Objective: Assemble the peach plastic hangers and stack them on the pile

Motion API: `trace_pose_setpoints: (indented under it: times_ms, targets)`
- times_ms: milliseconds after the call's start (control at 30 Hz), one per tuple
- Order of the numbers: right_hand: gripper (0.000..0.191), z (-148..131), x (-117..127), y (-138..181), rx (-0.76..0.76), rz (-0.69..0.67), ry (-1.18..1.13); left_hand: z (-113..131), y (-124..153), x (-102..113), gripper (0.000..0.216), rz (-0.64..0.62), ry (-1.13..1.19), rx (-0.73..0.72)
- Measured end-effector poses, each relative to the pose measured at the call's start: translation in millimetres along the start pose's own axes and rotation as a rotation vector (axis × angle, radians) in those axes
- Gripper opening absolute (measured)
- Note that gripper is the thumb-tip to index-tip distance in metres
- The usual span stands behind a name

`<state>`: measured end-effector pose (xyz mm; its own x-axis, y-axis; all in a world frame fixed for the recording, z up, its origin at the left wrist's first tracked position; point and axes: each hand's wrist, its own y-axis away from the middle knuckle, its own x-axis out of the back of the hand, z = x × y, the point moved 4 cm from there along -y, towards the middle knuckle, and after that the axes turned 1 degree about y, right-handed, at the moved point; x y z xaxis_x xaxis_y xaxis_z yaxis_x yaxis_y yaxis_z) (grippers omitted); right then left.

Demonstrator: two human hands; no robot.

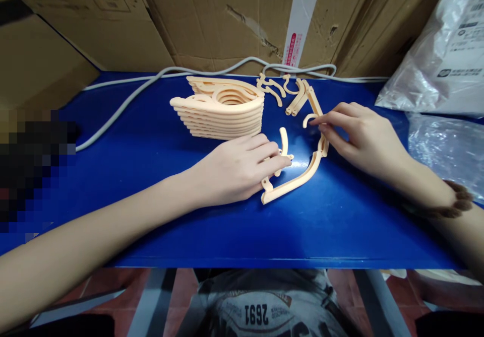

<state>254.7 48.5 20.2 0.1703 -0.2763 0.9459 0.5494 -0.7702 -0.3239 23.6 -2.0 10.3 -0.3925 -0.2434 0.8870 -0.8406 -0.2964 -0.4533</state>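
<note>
My left hand point(242, 168) is closed over cream plastic hanger pieces, its fingertips at a short curved hanger piece point(283, 140); part of what it grips is hidden under the fingers. A longer bent hanger arm point(297, 180) lies on the table, running from beside that hand toward the right. My right hand point(359, 130) pinches a cream hanger hook point(309, 119) between thumb and fingertips, close to the arm's far end. Behind my left hand stands a neat stack of matching cream hangers point(223, 115).
Several loose hanger pieces point(298, 97) lie at the back of the blue table point(234, 231). A white cable point(151, 77) runs along the cardboard boxes point(212, 19) behind. Clear plastic packaging point(446, 145) and a white plastic bag point(438, 70) lie at the right.
</note>
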Motion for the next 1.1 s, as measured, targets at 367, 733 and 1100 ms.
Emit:
trace_pose_setpoints:
  times_ms: [367,733,1100]
  targets:
    - [0.034,-0.7,0.7,1.1,-0.029,-0.013,-0.027,-0.1,2.7,-3.3,0.041,-0.075,0.113,-0.043]
    - [0.031,1.0,0.7,0.0,-0.042,-0.006,-0.036,5.0,2.1,-0.9,0.032,-0.079,0.084,-0.003]
    - [0.024,5.2,1.3,0.7,-0.049,-0.002,-0.082,5.7,1.4,-3.2,0.027,-0.067,0.019,-0.007]
